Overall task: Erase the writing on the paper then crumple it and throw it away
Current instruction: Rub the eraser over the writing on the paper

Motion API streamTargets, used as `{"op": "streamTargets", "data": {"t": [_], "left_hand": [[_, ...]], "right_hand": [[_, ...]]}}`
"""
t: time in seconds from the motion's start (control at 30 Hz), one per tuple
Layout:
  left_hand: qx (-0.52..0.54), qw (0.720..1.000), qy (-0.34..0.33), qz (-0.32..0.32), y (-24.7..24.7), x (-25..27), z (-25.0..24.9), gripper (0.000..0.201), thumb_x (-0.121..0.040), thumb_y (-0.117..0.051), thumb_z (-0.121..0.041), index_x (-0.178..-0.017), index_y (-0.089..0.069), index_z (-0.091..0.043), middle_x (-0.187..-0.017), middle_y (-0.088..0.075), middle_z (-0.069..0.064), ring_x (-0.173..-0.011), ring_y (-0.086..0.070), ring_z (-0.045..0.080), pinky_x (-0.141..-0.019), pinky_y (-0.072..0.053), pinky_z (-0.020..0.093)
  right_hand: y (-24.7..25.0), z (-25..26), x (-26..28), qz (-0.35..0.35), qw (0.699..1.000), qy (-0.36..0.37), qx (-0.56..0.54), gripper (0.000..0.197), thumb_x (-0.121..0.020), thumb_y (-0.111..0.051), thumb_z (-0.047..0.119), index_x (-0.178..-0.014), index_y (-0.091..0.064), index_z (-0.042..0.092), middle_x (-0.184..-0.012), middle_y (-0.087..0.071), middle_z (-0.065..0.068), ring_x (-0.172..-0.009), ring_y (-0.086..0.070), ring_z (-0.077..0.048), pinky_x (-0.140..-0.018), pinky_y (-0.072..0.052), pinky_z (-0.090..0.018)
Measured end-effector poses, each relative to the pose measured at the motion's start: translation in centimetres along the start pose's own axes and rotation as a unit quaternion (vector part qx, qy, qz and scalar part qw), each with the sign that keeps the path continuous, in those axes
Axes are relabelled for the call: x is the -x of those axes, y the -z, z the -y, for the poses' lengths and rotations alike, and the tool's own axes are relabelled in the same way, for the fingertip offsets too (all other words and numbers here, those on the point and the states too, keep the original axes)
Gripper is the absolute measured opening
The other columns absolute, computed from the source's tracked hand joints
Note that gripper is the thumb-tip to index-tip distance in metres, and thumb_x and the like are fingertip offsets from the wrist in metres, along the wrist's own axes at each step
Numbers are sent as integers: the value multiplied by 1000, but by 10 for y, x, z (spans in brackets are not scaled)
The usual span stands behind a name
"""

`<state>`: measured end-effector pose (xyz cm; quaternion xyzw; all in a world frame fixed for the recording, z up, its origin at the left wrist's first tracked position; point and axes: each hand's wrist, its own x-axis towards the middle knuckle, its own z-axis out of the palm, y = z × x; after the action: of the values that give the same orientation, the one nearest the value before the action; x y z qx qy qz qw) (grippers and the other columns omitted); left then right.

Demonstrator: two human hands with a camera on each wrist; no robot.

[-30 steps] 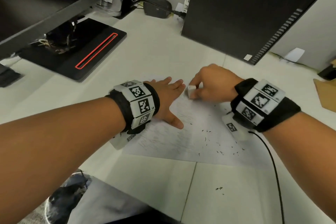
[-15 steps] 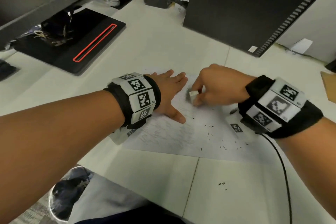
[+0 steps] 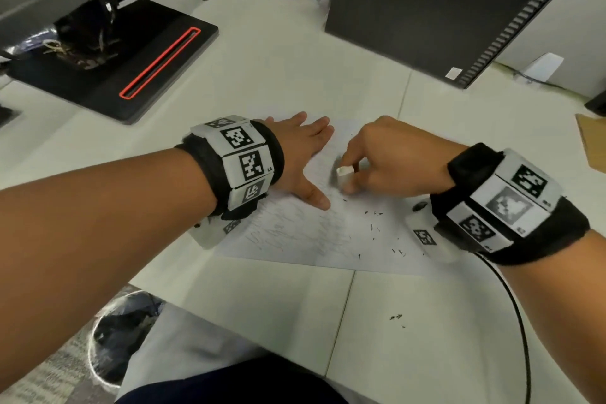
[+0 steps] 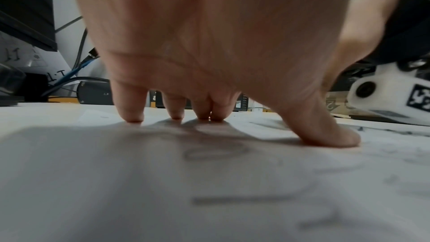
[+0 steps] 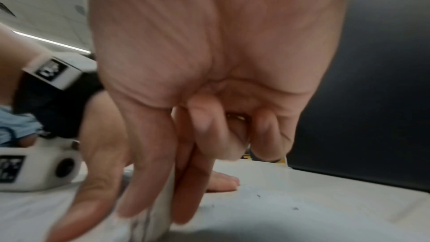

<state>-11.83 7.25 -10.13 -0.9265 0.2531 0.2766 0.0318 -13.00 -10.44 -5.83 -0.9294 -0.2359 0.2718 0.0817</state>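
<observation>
— Item one?
— Paper [image 3: 305, 236], one sheet with faint pencil writing, flat on the white worktop [image 3: 262, 82]; dark eraser crumbs [image 3: 373, 226] strewn on its right part.

— Eraser?
— White eraser [image 3: 345, 174], pinched by the right hand [image 3: 390, 157] between thumb and curled fingers, its lower end on the sheet.

— Left hand?
— Left hand [image 3: 301, 157], fingers straight and spread, pressed flat on the sheet just beside the eraser.

— Surroundings?
— Black computer tower [image 3: 442, 0] behind; monitor base [image 3: 137, 65] far left; bin [image 3: 121, 334] below the worktop edge.
</observation>
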Motion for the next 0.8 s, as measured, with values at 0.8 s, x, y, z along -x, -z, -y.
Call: {"op": "streamTargets", "data": {"t": [0.8], "left_hand": [[7, 1000, 0, -1, 2, 3, -2, 124, -70, -54, -82, -154, 14, -21, -161, 20, -9, -149, 12, 22, -118, -10, 58]], "right_hand": [[4, 4, 1, 13, 1000, -7, 18, 8, -88, -74, 35, -91, -80, 31, -78, -76, 13, -62, -62, 2, -60, -48, -17]]}}
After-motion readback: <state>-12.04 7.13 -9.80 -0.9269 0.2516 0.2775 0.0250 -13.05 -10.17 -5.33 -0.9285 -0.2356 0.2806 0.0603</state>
